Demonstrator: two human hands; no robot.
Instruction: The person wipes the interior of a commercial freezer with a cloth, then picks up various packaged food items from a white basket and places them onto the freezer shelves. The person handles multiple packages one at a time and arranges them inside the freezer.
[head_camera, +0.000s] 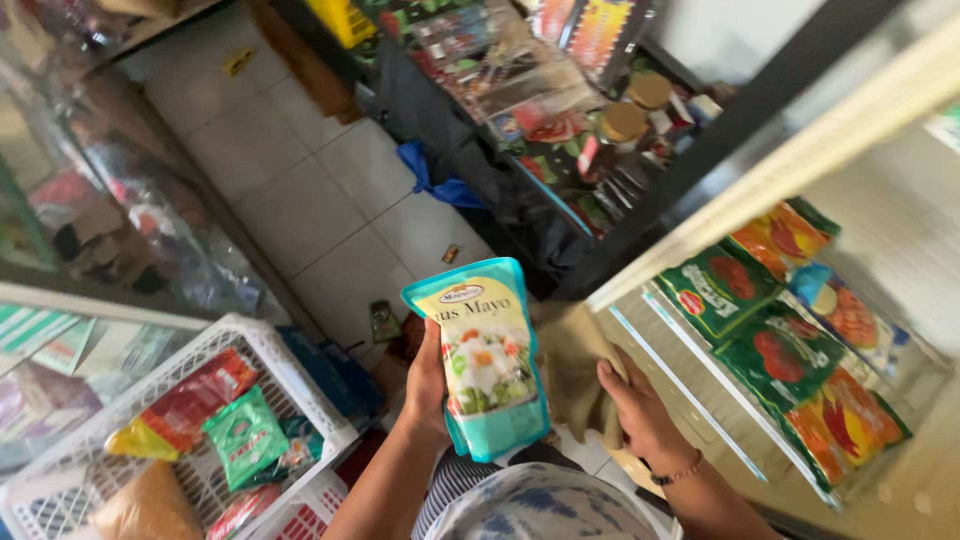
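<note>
My left hand (427, 385) grips a teal and yellow sauce pouch (485, 355) with a picture of salad on it, holding it upright by its left edge. My right hand (640, 415) rests just to the right of it, fingers pressed on a brown cloth (572, 365) near the corner of a shelf. A thin bracelet sits on that wrist. The pouch hides part of the cloth.
A shelf (700, 390) at the right holds rows of green, orange and blue sauce pouches (790, 350). A white plastic basket (290, 385) at lower left contains red and green sachets. White floor tiles (330, 210) lie ahead, with a dark counter of goods (560, 110) beyond.
</note>
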